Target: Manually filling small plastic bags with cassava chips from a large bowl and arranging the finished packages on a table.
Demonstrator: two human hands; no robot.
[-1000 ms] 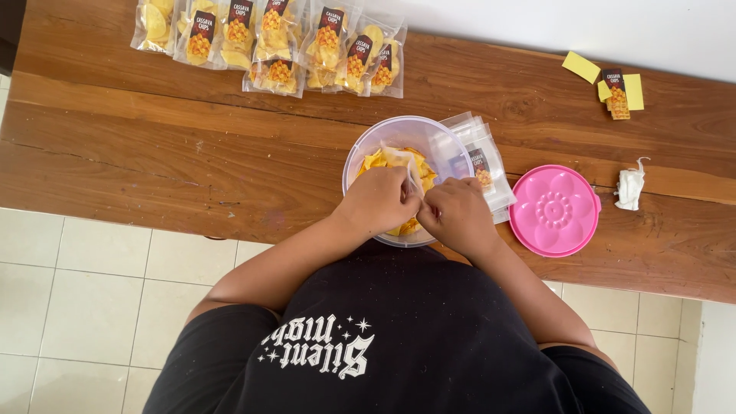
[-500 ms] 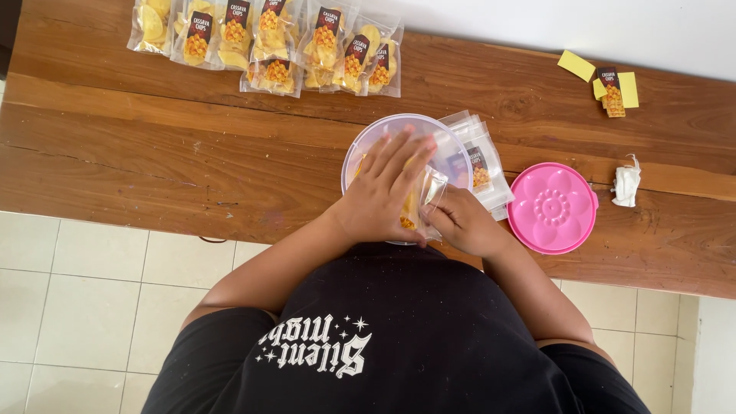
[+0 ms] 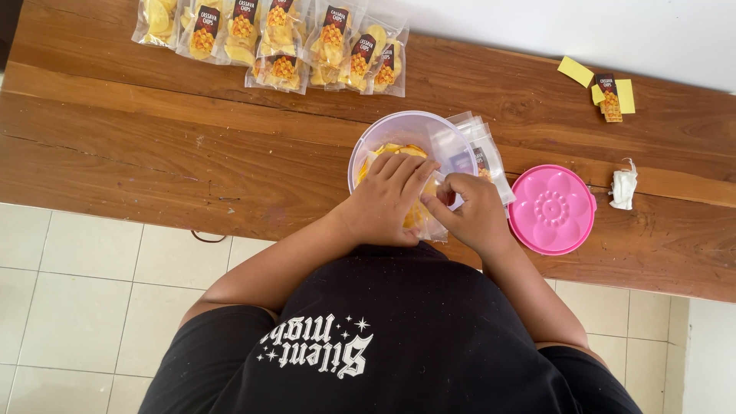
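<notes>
Pink flower-patterned lid (image 3: pixel 552 208), yellow chips (image 3: pixel 399 151) in clear tub (image 3: pixel 383 132), brown wooden table (image 3: pixel 192 146).

Looks like a home snack-packing setup: worn wooden table (image 3: pixel 192 146) over pale floor tiles (image 3: pixel 84 291), filled chip bags (image 3: pixel 276 46) lined up beyond the hands.

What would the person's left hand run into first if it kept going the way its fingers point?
The left hand points up and rightward over the clear bowl. It would probably meet the yellow chips first, then the far rim; depth is hard to judge from above.
</notes>
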